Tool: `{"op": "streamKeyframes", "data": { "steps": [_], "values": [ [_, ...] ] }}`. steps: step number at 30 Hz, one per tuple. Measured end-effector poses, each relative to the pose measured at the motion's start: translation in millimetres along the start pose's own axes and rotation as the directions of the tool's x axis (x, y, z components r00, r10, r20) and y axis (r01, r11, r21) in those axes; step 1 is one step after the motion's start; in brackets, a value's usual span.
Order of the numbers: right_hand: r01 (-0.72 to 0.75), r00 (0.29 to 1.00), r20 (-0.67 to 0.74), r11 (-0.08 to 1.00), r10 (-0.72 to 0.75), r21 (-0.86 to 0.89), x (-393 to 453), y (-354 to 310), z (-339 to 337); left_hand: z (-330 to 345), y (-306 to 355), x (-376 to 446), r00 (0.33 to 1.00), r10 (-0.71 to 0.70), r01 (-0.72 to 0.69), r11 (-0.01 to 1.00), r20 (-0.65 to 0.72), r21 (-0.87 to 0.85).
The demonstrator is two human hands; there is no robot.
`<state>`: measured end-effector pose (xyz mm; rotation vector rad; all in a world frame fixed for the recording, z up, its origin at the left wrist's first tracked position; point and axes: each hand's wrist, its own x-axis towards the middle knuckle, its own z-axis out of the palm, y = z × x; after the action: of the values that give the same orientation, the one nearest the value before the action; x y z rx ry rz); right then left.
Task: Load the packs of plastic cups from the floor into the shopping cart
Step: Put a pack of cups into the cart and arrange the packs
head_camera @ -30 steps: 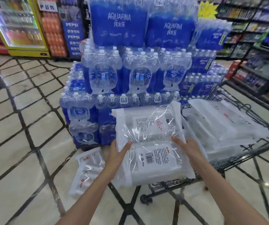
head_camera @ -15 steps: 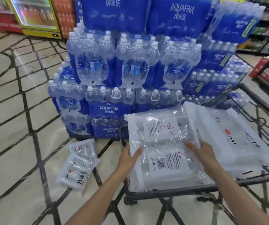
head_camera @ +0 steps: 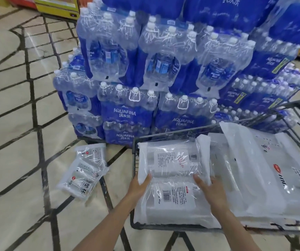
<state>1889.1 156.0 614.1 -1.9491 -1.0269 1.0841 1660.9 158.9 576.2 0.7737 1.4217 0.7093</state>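
One head-worn camera looked forward and steeply down, close over the shopping cart [head_camera: 223,228] at five o'clock, the floor [head_camera: 15,160] at nine, stacked water packs [head_camera: 145,78] near at twelve.

Open floor [head_camera: 19,142] left of cart [head_camera: 163,226]; stacked water packs [head_camera: 145,78] wall off far side; big bags [head_camera: 263,178] fill cart's right half.

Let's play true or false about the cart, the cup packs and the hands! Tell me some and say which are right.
1. Both hands, left hand and right hand, are on the clear plastic cup pack. True.
2. That pack lies on the floor. False: it is in the grey wire shopping cart.
3. Smaller cup packs lie on the floor beside the cart. True.
4. The stacked water bottle packs are red. False: blue.
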Motion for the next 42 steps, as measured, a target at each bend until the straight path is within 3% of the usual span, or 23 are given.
{"op": "streamKeyframes", "data": {
  "steps": [4, 9, 12, 21, 29, 38, 42],
  "values": [
    [-0.078, 0.997, -0.005, 0.995, 0.078, -0.064, 21, 21, 6, 7, -13, 21, 0.994, -0.105, 0.105, 0.994, -0.023, -0.011],
    [-0.145, 0.989, -0.014, 0.988, 0.144, -0.050, 46, 34, 6, 14, -19, 39, 0.991, -0.133, 0.133, 0.991, 0.003, -0.013],
    [-0.129, 0.992, -0.016, 0.984, 0.128, -0.119, 59, 35, 15, 13, -23, 48, 0.982, -0.189, 0.189, 0.982, 0.008, -0.018],
    [-0.153, 0.988, -0.030, 0.956, 0.151, -0.249, 78, 50, 40, 21, -42, 74, 0.937, -0.327, 0.312, 0.942, -0.122, -0.126],
    [-0.133, 0.989, 0.025, 0.953, 0.145, -0.273, 65, 52, 50, 24, -54, 80, 0.900, -0.407, 0.418, 0.907, -0.158, 0.045],
    [-0.073, 0.996, 0.020, 0.925, 0.086, -0.372, 52, 47, 54, 31, -50, 56, 0.909, -0.372, 0.411, 0.875, -0.188, 0.256],
    [-0.045, 0.997, 0.036, 0.901, 0.068, -0.432, 48, 46, 54, 41, -46, 38, 0.960, -0.265, 0.280, 0.927, -0.092, 0.248]
  ]
}}
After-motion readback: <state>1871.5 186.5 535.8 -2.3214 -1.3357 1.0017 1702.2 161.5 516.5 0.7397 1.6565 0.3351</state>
